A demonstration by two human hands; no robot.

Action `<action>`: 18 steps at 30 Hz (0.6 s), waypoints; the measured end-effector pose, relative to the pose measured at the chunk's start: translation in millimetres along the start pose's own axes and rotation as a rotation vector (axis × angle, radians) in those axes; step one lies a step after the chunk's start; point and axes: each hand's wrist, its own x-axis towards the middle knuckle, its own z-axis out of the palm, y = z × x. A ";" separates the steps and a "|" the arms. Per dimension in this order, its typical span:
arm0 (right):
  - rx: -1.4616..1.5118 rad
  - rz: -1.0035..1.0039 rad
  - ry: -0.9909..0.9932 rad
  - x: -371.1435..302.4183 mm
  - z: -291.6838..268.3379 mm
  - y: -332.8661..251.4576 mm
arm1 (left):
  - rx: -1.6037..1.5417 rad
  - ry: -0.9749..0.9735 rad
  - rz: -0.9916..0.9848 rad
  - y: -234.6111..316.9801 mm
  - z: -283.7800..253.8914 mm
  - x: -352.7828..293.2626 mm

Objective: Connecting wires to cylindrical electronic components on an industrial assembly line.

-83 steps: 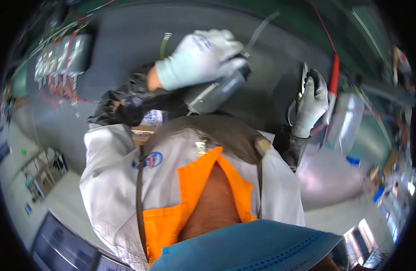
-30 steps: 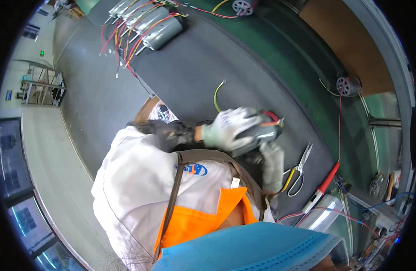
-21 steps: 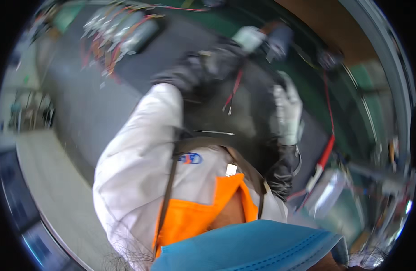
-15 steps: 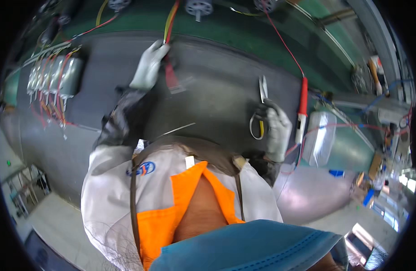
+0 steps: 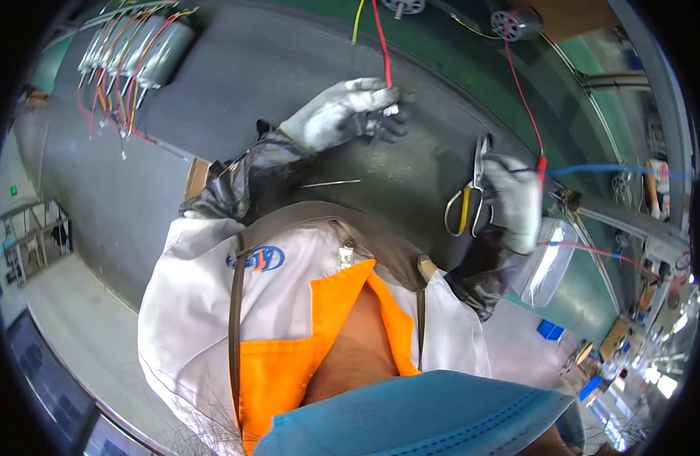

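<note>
My gloved left hand [image 5: 341,114] is closed, its fingertips pinching the lower end of a red wire [image 5: 382,45] that hangs from above. A small pale tip [image 5: 391,110] shows at the fingers. Beside it a yellow wire [image 5: 357,23] hangs loose. My gloved right hand [image 5: 515,199], blurred, is closed around scissors [image 5: 465,207] with a yellow inner grip, blades pointing away from me. The same hand covers the lower part of a hanging red-handled tool [image 5: 542,165]; whether it grips this tool is hidden. A thin metal rod [image 5: 331,183] lies on the grey worktop [image 5: 236,83] near my apron.
Several cylindrical motors [image 5: 164,57] with coloured leads stand at the far left. More motors [image 5: 517,24] sit along the green strip [image 5: 448,34] at the back. Right of my hand lie a clear plastic-wrapped bundle [image 5: 549,262], a blue cable [image 5: 616,169] and a metal frame [image 5: 654,83].
My view has swung right. The left hand has shifted from the yellow and red wires to the red one alone. My right hand has moved onto the hanging red-handled tool, scissors with it.
</note>
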 end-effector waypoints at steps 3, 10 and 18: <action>-0.124 -0.524 -0.340 4.1 84.1 -0.3 | 0.059 0.048 0.090 16.8 11.0 0.6; 0.377 -0.633 -0.050 -28.0 121.5 -28.9 | 0.088 0.218 0.209 25.4 20.2 2.9; 0.575 -0.605 0.000 -5.0 143.5 -52.3 | -0.014 0.164 0.248 18.2 26.5 0.7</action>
